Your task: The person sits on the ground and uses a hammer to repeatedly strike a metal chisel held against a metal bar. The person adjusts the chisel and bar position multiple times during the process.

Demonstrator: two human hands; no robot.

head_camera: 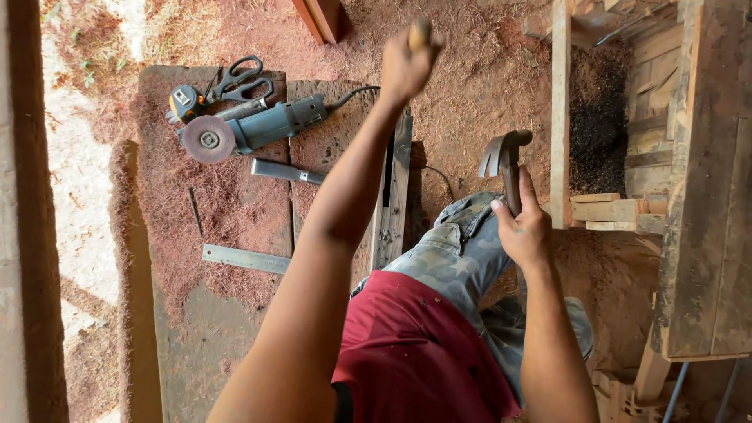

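Observation:
My left hand (406,66) is stretched out forward, its fingers closed around a small rounded wooden piece (419,33) that sticks out at the top. My right hand (523,225) grips the handle of a claw hammer (504,157), head up, close to an upright wooden plank (560,110). Below my left arm a long metal bar (394,196) lies on the ground. My legs in camouflage trousers and a red shirt fill the lower middle.
On a dusty board (235,211) at the left lie an angle grinder (254,129), scissors (243,78), a tape measure (184,102), a chisel (286,171) and a steel ruler (244,258). Rough wooden frames (697,196) stand at the right. Sawdust covers the ground.

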